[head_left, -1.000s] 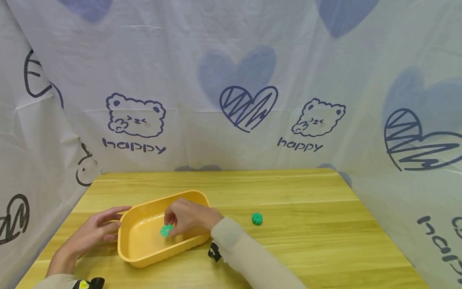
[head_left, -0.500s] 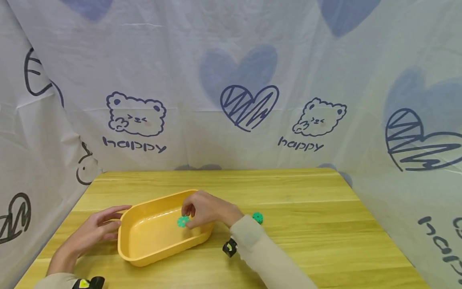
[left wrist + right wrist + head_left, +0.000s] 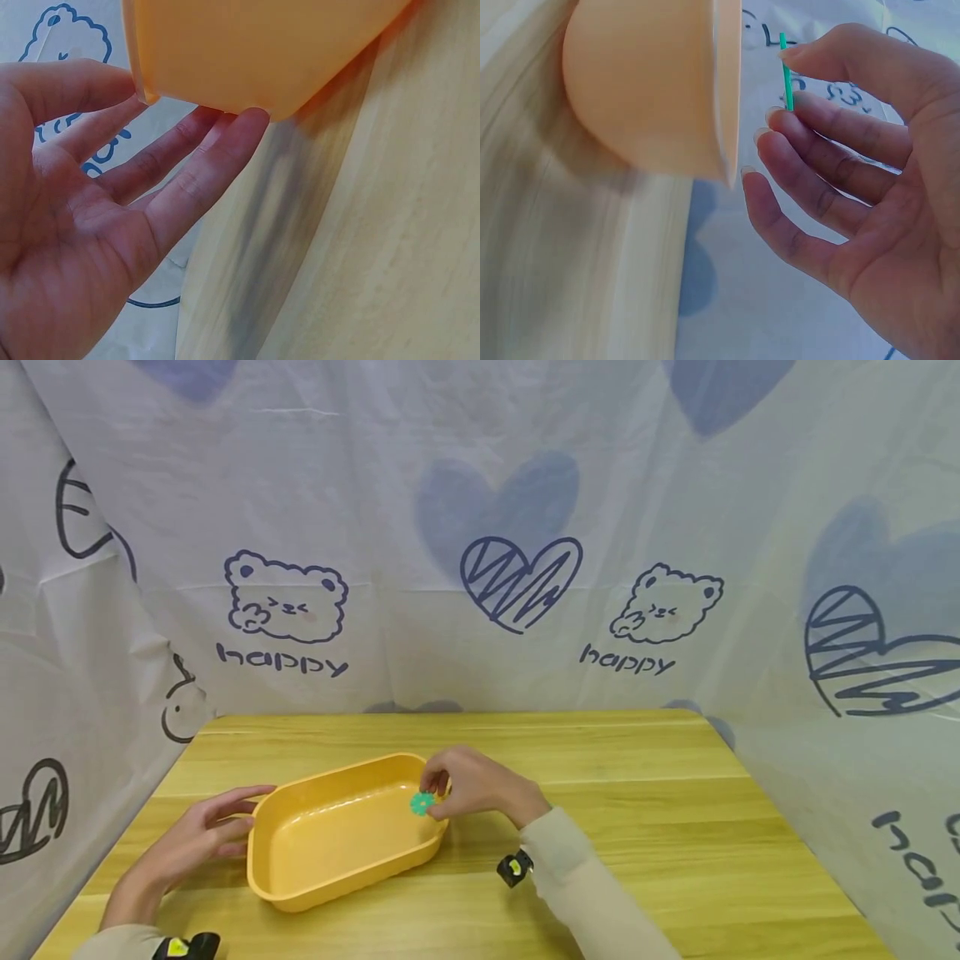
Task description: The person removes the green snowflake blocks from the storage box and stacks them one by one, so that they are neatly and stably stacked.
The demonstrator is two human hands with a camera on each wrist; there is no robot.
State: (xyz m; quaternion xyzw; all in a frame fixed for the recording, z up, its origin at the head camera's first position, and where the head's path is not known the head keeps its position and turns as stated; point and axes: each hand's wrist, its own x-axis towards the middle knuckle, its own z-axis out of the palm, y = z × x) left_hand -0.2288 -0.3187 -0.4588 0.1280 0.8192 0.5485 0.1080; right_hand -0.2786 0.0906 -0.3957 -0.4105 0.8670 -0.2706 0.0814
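My right hand (image 3: 480, 785) pinches a thin green interlocking disc (image 3: 422, 803) with notched edges between thumb and fingertips. It hovers over the right end of a yellow plastic tray (image 3: 337, 843). Seen from the right wrist, the disc (image 3: 786, 71) is edge-on, beyond the tray's rim (image 3: 726, 90), and the other fingers are bent loosely. At the tray's left end, my left hand (image 3: 187, 839) rests its fingertips against the outside wall. The left wrist view has those fingers (image 3: 202, 176) extended along the tray's lower edge and rim.
The wooden table (image 3: 600, 752) supports the tray and extends to the right and behind it. A white cloth (image 3: 390, 485) with bears and hearts hangs at the back and sides. Dark wrist cameras (image 3: 515, 867) sit on both wrists.
My right hand has carried the disc from the tray's middle to the right and up to its right end. A second green disc on the table is now hidden behind that hand. The left hand stays still.
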